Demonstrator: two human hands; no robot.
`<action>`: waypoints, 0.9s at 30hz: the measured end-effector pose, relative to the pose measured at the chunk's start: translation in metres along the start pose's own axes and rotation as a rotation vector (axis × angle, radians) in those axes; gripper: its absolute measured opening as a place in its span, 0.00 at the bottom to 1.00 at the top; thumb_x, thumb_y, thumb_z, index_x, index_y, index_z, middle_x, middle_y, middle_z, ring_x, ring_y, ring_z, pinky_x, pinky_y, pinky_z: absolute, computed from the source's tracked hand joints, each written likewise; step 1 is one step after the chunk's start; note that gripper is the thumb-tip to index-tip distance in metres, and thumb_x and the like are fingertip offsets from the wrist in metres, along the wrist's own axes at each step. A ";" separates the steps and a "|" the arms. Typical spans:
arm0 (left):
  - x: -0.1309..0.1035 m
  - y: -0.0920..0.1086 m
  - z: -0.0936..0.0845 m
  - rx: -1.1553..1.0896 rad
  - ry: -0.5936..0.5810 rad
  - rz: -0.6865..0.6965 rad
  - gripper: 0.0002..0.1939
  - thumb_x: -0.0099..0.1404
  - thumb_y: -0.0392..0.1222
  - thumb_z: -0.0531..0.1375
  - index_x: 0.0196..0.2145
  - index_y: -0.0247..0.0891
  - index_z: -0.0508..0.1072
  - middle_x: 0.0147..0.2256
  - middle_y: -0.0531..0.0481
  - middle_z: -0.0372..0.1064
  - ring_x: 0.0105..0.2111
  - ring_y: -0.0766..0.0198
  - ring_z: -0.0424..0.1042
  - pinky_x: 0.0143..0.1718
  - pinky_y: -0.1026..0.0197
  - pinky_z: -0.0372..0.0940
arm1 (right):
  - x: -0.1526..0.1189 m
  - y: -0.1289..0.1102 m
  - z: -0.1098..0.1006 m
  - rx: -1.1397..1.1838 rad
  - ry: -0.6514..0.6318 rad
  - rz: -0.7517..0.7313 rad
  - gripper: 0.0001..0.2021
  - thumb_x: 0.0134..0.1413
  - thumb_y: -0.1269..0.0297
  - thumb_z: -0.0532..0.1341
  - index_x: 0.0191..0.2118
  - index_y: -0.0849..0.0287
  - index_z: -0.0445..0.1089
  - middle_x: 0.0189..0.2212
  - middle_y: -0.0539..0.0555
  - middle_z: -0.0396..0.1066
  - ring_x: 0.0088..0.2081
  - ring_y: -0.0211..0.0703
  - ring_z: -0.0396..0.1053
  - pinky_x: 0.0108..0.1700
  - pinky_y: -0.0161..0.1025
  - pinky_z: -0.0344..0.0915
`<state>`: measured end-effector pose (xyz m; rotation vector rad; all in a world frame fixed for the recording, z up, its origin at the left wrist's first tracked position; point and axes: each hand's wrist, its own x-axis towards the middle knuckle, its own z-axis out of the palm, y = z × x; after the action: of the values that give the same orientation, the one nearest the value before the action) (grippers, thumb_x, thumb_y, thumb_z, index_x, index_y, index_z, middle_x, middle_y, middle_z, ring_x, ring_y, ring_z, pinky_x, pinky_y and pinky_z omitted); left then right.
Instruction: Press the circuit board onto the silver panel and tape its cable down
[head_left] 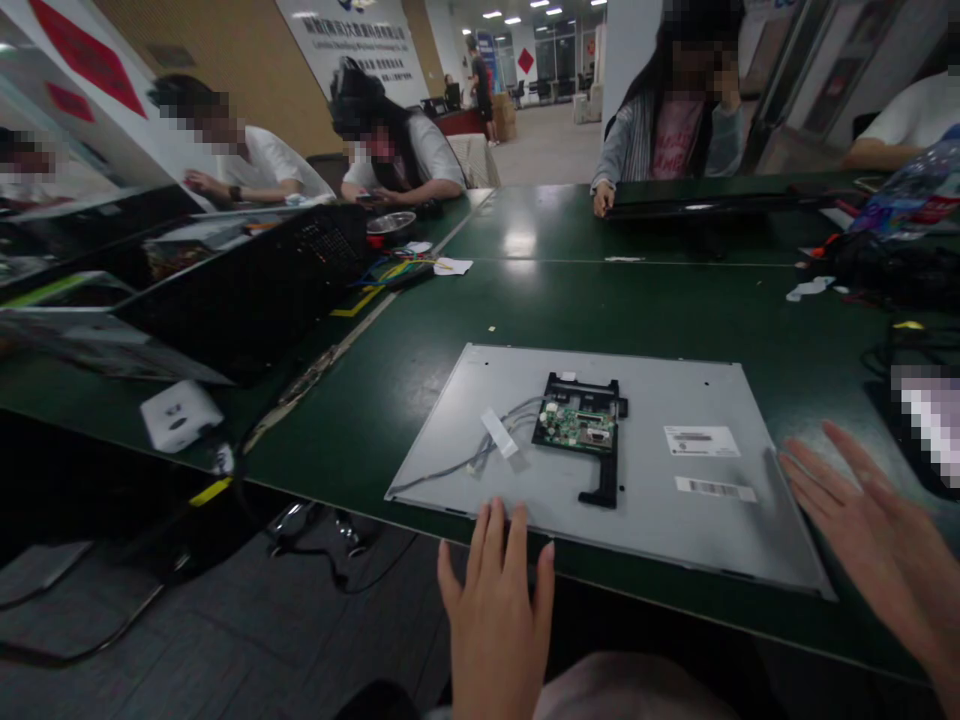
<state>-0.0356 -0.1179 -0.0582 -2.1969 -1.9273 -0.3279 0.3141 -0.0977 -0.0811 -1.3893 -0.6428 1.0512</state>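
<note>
A flat grey metal display panel (pixel 675 400) lies back side up on the green table, near its front edge. Fixed at its middle is a black bracket (pixel 609 470) with a green circuit board (pixel 574 427). Grey cables under a strip of clear tape (pixel 500 435) run from the board to the panel's left corner. My left hand (pixel 496 600) has its fingers spread, with the fingertips at the panel's near edge. Beside the right edge, my right hand (pixel 862 500) is open, its fingertips touching or very near the panel.
The green table (pixel 540 300) extends forward. At the left are a white box-shaped device (pixel 180 415), cables and a black casing (pixel 255 290). A dark flat screen (pixel 705 208) lies across the table before a seated person. A phone (pixel 930 420) is at the right; other people sit around.
</note>
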 end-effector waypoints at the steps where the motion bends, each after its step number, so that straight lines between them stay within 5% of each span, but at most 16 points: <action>1: 0.001 0.001 0.001 0.014 -0.010 -0.019 0.22 0.73 0.45 0.51 0.59 0.37 0.70 0.62 0.36 0.63 0.62 0.47 0.63 0.63 0.33 0.49 | 0.002 0.004 0.001 0.003 -0.007 -0.001 0.35 0.57 0.46 0.57 0.69 0.43 0.53 0.65 0.58 0.61 0.67 0.57 0.57 0.69 0.55 0.47; 14: 0.020 0.007 0.006 0.198 -0.093 -0.204 0.30 0.71 0.53 0.51 0.64 0.31 0.65 0.64 0.22 0.55 0.66 0.36 0.54 0.59 0.26 0.49 | -0.022 -0.005 0.049 -0.103 -0.146 -0.021 0.37 0.61 0.44 0.56 0.72 0.42 0.43 0.69 0.55 0.55 0.68 0.53 0.53 0.69 0.57 0.45; 20: 0.030 -0.010 0.006 0.200 -0.123 -0.248 0.31 0.71 0.55 0.50 0.64 0.33 0.64 0.65 0.23 0.54 0.66 0.35 0.53 0.58 0.25 0.50 | -0.018 0.000 0.071 -0.447 -0.367 -0.176 0.43 0.63 0.49 0.54 0.73 0.47 0.24 0.73 0.60 0.38 0.71 0.53 0.42 0.67 0.58 0.49; 27: 0.038 -0.022 0.005 0.213 -0.127 -0.280 0.31 0.70 0.53 0.52 0.64 0.33 0.65 0.64 0.25 0.56 0.66 0.34 0.51 0.59 0.24 0.45 | -0.020 -0.003 0.072 -0.955 -0.612 -0.387 0.48 0.56 0.52 0.63 0.73 0.44 0.32 0.74 0.57 0.33 0.72 0.62 0.35 0.68 0.66 0.43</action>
<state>-0.0524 -0.0781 -0.0517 -1.8580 -2.2262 -0.0212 0.2429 -0.0815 -0.0642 -1.6049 -1.9669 0.8628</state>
